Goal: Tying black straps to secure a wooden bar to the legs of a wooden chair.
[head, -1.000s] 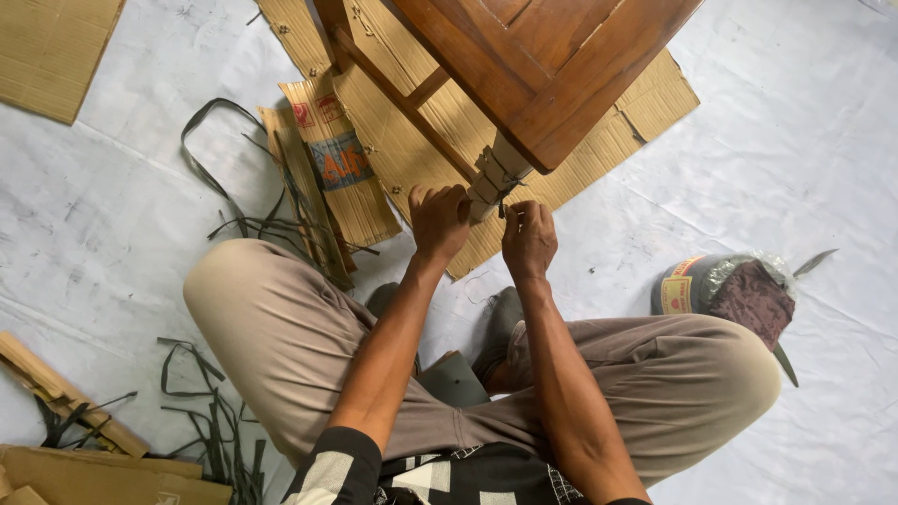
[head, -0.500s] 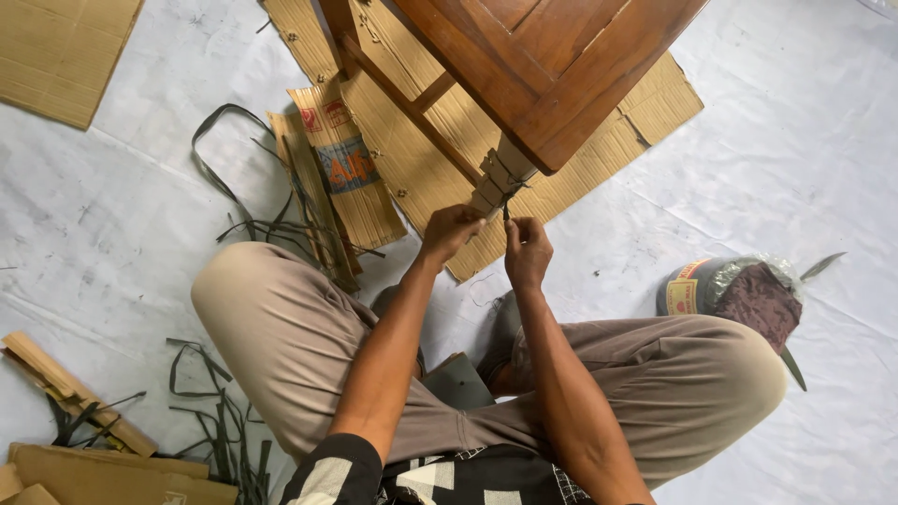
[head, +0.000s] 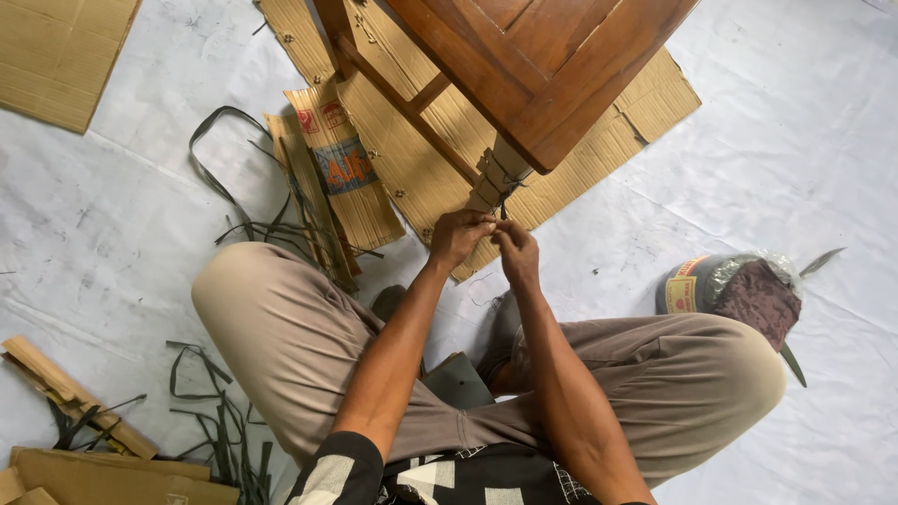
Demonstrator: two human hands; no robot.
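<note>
Head view: the person sits on the floor with knees spread and both forearms reaching far, toward the wrapped leg (head: 499,178) of a brown wooden table (head: 552,65). The left hand (head: 458,236) is curled nearly closed, fingertips pinched at a thin dark strand (head: 499,208) hanging from the leg's binding. The right hand (head: 517,252) lies just beside it, touching it, fingers bent and closed; whether it also grips the strand cannot be told. Both wrists are bent slightly upward. The leg stands just far of the hands, on flattened cardboard (head: 645,103). Loose dark strips (head: 234,201) lie left on the white floor sheet (head: 804,168). A covered round tin (head: 734,290) sits at right.
</note>
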